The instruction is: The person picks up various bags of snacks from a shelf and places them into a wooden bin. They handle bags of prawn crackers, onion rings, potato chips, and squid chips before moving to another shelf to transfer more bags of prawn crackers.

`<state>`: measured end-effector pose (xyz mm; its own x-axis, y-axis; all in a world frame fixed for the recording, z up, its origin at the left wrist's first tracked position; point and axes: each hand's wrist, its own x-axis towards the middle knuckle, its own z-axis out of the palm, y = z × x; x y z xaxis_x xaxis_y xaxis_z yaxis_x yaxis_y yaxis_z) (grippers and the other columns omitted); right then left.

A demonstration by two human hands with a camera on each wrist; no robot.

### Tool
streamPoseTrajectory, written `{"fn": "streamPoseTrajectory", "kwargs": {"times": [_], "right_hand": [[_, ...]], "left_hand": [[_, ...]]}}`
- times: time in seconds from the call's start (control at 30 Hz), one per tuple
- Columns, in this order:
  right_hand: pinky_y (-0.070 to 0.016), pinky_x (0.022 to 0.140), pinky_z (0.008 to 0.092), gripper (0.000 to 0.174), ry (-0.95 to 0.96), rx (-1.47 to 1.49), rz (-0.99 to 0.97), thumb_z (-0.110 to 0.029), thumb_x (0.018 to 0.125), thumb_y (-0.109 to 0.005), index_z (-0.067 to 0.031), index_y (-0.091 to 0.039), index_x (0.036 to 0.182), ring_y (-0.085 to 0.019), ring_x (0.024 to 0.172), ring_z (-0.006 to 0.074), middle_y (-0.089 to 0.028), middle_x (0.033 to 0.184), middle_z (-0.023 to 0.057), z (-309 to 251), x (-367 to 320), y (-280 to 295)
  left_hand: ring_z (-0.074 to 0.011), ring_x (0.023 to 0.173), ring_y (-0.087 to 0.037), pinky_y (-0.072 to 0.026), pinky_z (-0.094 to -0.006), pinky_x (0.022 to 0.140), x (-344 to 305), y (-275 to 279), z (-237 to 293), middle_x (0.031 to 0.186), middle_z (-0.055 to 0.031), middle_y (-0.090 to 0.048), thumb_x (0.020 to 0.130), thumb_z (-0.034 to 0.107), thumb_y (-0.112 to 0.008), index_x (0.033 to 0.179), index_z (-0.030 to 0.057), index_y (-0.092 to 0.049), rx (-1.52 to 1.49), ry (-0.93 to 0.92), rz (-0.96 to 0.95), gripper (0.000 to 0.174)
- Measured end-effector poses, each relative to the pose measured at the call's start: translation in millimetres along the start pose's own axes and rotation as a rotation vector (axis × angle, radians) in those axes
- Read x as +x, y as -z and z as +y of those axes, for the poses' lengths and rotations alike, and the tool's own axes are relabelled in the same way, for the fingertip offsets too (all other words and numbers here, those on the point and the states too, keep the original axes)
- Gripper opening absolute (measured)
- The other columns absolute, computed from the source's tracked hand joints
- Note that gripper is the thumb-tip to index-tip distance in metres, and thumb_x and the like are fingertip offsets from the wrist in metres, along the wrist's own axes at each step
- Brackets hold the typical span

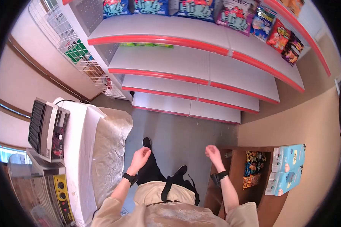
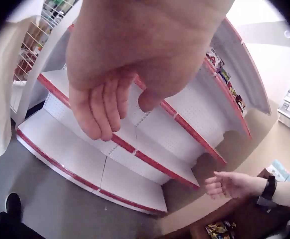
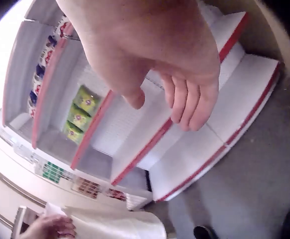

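My left hand [image 1: 140, 157] hangs in front of my body with its fingers loosely curled and nothing in it. My right hand [image 1: 213, 153] is also bare, held near the brown wooden cabinet [image 1: 235, 166] with fingers loosely bent. Ahead stands a white shelf unit [image 1: 170, 58] with red edge strips. Blue snack bags [image 1: 151, 6] line an upper shelf, with purple and red bags [image 1: 278, 36] to their right. Three green bags [image 3: 80, 114] sit on a shelf below, seen in the right wrist view. The lower shelves show bare white boards.
A white-covered table [image 1: 77, 128] on the left carries a silver and black appliance [image 1: 49, 130] and a yellow-fronted device [image 1: 62, 195]. A wire rack [image 1: 70, 49] flanks the shelves. Light blue packages [image 1: 288, 159] top the cabinet, which holds dark snack bags [image 1: 254, 166].
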<state>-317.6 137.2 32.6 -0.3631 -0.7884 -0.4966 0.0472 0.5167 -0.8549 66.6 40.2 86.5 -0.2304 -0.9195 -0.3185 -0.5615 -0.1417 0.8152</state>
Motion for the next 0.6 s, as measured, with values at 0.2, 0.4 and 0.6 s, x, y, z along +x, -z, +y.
{"fn": "streamPoseTrajectory", "kwargs": {"times": [0.2, 0.4, 0.6], "right_hand": [[-0.0505, 0.074, 0.0274, 0.03, 0.131, 0.066, -0.083, -0.023, 0.091, -0.058, -0.0035, -0.053, 0.113, -0.061, 0.085, 0.0139, -0.063, 0.095, 0.0069, -162.2, 60.7, -94.1], [-0.0473, 0.073, 0.0261, 0.037, 0.418, -0.175, 0.063, -0.024, 0.088, -0.062, 0.0012, -0.052, 0.114, -0.059, 0.082, 0.0128, -0.064, 0.096, 0.0085, -274.6, 179.5, -188.4], [-0.0457, 0.084, 0.0323, 0.053, 0.488, -0.434, 0.234, -0.038, 0.084, -0.064, 0.0027, -0.051, 0.115, -0.059, 0.098, 0.0208, -0.061, 0.104, 0.0171, -339.5, 313.6, -219.7]], "left_hand": [[-0.0213, 0.081, -0.066, -0.0511, -0.0305, 0.072, 96.2, 60.9, -9.4, 0.087, -0.015, -0.067, 0.087, 0.019, -0.061, 0.101, -0.0017, -0.06, -0.043, -0.112, 0.026, 0.025], [-0.0259, 0.076, -0.066, -0.0518, -0.0329, 0.068, 167.5, 112.1, -15.5, 0.084, -0.0164, -0.066, 0.086, 0.018, -0.061, 0.097, -0.0023, -0.059, -0.112, -0.07, 0.005, 0.024], [-0.023, 0.078, -0.066, -0.0511, -0.0319, 0.07, 182.3, 116.4, -41.0, 0.088, -0.0139, -0.066, 0.087, 0.019, -0.06, 0.101, -0.0018, -0.059, -0.135, -0.028, -0.03, 0.025]]}}
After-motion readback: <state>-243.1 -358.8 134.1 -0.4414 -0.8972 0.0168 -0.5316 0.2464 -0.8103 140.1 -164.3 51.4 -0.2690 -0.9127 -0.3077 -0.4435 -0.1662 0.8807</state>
